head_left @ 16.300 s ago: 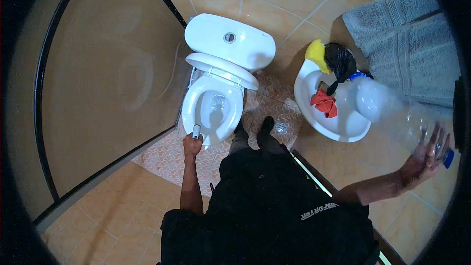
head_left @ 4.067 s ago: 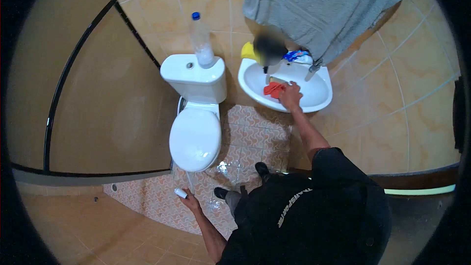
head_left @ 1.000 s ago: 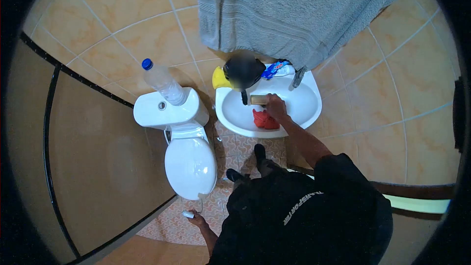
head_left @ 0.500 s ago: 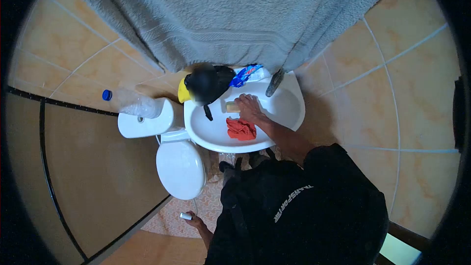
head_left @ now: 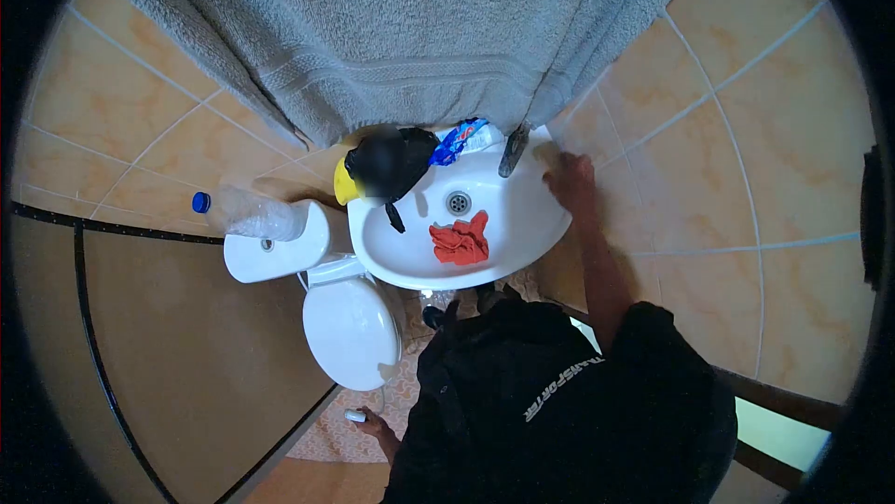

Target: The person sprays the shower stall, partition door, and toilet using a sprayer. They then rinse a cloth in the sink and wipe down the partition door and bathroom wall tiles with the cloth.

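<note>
At right of centre, my right hand [head_left: 571, 179] is reaching to the washbasin's [head_left: 527, 224] right rim, its fingers blurring; I cannot tell whether they are clamping anything. At lower left of centre, my left hand [head_left: 374, 426] is keeping its fingers clamped round a small white handle [head_left: 355, 415]. Mid-frame, a crumpled red cloth [head_left: 461, 240] is lying in the basin near the drain [head_left: 458, 203]; above, a grey towel [head_left: 401, 19] is hanging.
</note>
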{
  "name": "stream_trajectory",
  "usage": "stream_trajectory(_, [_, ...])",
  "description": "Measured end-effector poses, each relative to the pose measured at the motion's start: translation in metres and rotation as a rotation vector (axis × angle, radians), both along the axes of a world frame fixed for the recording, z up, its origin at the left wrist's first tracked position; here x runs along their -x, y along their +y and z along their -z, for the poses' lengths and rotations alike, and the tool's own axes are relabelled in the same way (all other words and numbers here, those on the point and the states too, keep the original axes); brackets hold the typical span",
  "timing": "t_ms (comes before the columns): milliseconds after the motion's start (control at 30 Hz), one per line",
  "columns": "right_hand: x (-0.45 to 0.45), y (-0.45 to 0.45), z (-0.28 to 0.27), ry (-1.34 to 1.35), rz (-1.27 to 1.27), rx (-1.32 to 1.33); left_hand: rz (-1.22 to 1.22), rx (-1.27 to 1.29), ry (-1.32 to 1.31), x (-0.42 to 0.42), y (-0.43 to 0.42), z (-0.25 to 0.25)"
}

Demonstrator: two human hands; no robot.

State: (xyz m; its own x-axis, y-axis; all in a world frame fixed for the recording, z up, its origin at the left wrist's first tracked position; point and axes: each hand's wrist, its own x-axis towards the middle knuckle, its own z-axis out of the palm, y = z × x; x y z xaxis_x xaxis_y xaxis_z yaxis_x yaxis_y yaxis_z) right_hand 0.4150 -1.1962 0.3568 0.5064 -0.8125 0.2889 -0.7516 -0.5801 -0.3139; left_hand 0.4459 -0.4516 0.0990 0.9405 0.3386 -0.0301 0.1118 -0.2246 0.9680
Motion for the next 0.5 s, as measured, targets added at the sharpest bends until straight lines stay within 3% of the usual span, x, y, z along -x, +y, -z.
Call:
stream_trajectory(67, [-0.012, -0.022, 0.015, -0.002, 0.039, -0.013, 0.036, -0.356, 0.195, -0.011, 0.004, -0.021])
stream_trajectory(100, [-0.019, -0.031, 0.020, -0.010, 0.072, -0.024, -0.002, -0.432, 0.110, -0.020, 0.008, -0.019])
stream_trajectory(200, [-0.041, -0.033, 0.008, 0.077, 0.057, -0.069, 0.091, -0.255, -0.013, -0.032, 0.026, -0.038])
stream_trajectory(233, [-0.042, -0.029, 0.008, 0.077, 0.054, -0.077, 0.020, -0.327, 0.026, -0.035, 0.013, -0.062])
stream_trajectory(333, [-0.041, -0.019, 0.007, -0.053, 0.104, 0.054, -0.014, -0.318, 0.111, -0.053, 0.053, -0.052])
stream_trajectory(367, [-0.036, -0.012, 0.005, -0.188, 0.098, 0.186, 0.184, -0.116, -0.248, -0.054, 0.081, -0.033])
stream_trajectory(400, [-0.033, -0.003, 0.003, -0.327, 0.088, 0.318, 0.177, -0.118, -0.248, -0.063, 0.089, -0.039])
stream_trajectory(433, [-0.032, 0.011, -0.002, -0.330, 0.077, 0.318, 0.171, -0.335, -0.267, -0.069, 0.094, -0.053])
stream_trajectory(467, [-0.031, 0.032, -0.008, -0.318, 0.144, 0.081, 0.167, -0.553, -0.281, -0.075, 0.096, -0.072])
stream_trajectory(500, [-0.030, 0.050, -0.010, -0.302, 0.211, -0.155, 0.112, -0.529, -0.169, -0.079, 0.091, -0.095])
